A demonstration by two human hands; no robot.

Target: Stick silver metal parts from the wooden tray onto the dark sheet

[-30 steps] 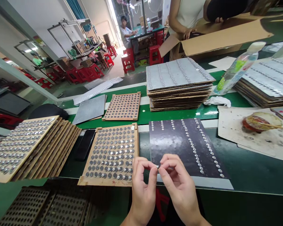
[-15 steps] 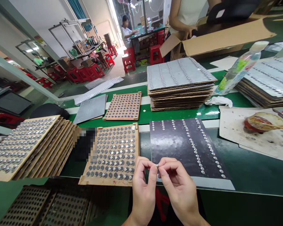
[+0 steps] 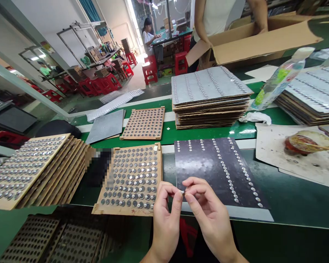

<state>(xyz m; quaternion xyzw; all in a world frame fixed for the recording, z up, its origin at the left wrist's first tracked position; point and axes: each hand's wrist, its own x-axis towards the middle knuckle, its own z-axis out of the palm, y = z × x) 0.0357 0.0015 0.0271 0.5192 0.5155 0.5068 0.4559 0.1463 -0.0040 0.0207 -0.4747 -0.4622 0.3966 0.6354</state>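
My left hand [image 3: 168, 212] pinches a small silvery metal piece [image 3: 182, 192] between thumb and forefinger. My right hand [image 3: 208, 215] has its thumb and finger at the same piece from the other side; its forefinger is raised slightly. The piece is too small to name exactly. Below and left of my hands lies a wooden board [image 3: 126, 210] with rows of round dark discs, several topped with silvery studs. Right behind my hands is a dark sheet [image 3: 197, 168] carrying rows of small round metal pieces, with two full rows at its right and short rows at its top left.
At left stands a stack of stud-filled boards [image 3: 30, 171]. Behind are another disc board [image 3: 144, 122], a stack of grey sheets [image 3: 208, 86] and a bottle [image 3: 282, 80]. A sticky brown pot with a stick [image 3: 304, 142] sits right. A person works at a cardboard box [image 3: 257, 44].
My right forefinger has lifted slightly, while the small metal piece stays between my hands. Across the table, the other person's dark item has gone from view and an arm reaches into the box.
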